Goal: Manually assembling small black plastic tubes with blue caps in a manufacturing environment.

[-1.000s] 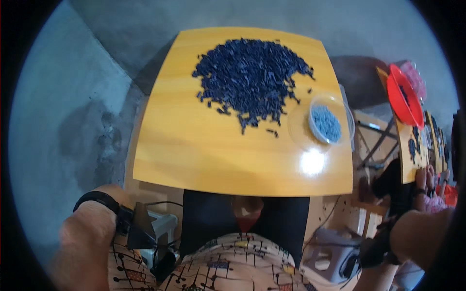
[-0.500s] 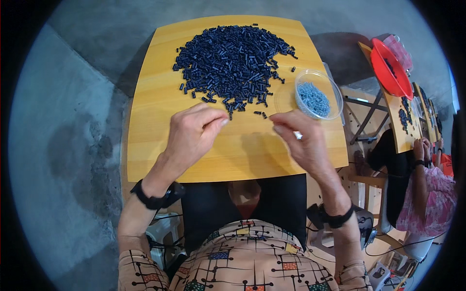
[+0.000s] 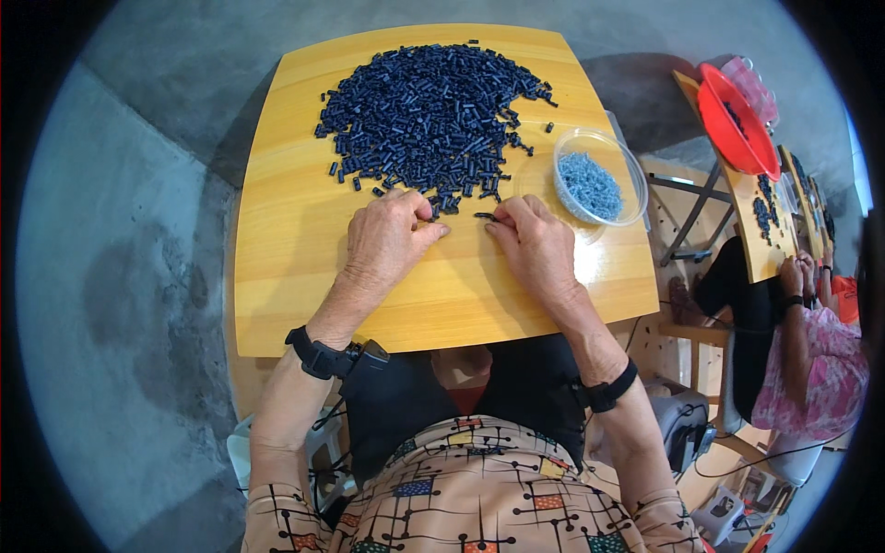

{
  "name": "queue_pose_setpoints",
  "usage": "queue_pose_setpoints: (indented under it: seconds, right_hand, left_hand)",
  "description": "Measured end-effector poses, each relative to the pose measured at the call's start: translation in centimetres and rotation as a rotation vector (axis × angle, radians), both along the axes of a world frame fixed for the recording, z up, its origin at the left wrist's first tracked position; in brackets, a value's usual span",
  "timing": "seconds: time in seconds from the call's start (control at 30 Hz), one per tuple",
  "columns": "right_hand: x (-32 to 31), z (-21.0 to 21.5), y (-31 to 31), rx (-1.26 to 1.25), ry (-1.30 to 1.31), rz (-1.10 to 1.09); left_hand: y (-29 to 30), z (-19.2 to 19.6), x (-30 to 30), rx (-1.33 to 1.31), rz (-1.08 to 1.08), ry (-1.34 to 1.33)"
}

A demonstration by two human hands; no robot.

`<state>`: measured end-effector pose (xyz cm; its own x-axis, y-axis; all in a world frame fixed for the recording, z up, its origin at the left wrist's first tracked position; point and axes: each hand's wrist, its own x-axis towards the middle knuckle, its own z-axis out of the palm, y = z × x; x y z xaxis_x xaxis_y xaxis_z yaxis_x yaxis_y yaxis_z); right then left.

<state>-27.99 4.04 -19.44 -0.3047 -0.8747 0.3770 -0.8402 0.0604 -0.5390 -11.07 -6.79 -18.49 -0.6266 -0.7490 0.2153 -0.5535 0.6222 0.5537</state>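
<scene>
- The left hand point(image 3: 385, 241) is over the table point(image 3: 295, 286), palm down, its thumb and forefinger curled toward each other at the near edge of the pile of dark pieces point(image 3: 419, 120); whether they are clamped on anything, I cannot tell.
- A small dark piece point(image 3: 434, 213) shows right at the left fingertips, on their far side.
- The right hand point(image 3: 539, 251) mirrors this, fingertips pointing inward toward the left hand; a slim dark piece point(image 3: 484, 216) juts out just left of them, touching or nearly so. I cannot tell whether it is gripped.
- The slim piece's long axis runs roughly left to right, across the gap between the hands; the right hand is clearly the nearer one.
- The pile spreads beyond both hands, mostly straight ahead of the left.
- Beyond the right hand and to its right, a clear bowl point(image 3: 638, 175) holds small blue-grey bits point(image 3: 590, 187).
- Well apart, far to the right hand's right, sits a red basin point(image 3: 756, 147).
</scene>
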Motion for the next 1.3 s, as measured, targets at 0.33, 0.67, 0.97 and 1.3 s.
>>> queue_pose_setpoints:
  seconds: [0.33, 0.67, 0.97, 1.3]
  right_hand:
    - [-0.1, -0.6, -2.5, -0.004, -0.002, 0.004]
    - [0.1, 0.4, 2.0, -0.037, -0.254, 0.049]
    - [0.1, 1.2, 3.4, 0.000, -0.292, 0.054]
    - [-0.9, 1.1, -2.9, -0.057, -0.075, 0.094]
  left_hand:
    - [0.0, -0.6, -0.5, 0.021, -0.090, 0.120]
    - [-0.4, -0.8, -1.4, 0.065, -0.089, 0.159]
    - [-0.6, -0.5, -1.7, 0.017, -0.188, 0.120]
    - [-1.8, -0.8, -1.0, 0.279, -0.185, 0.259]
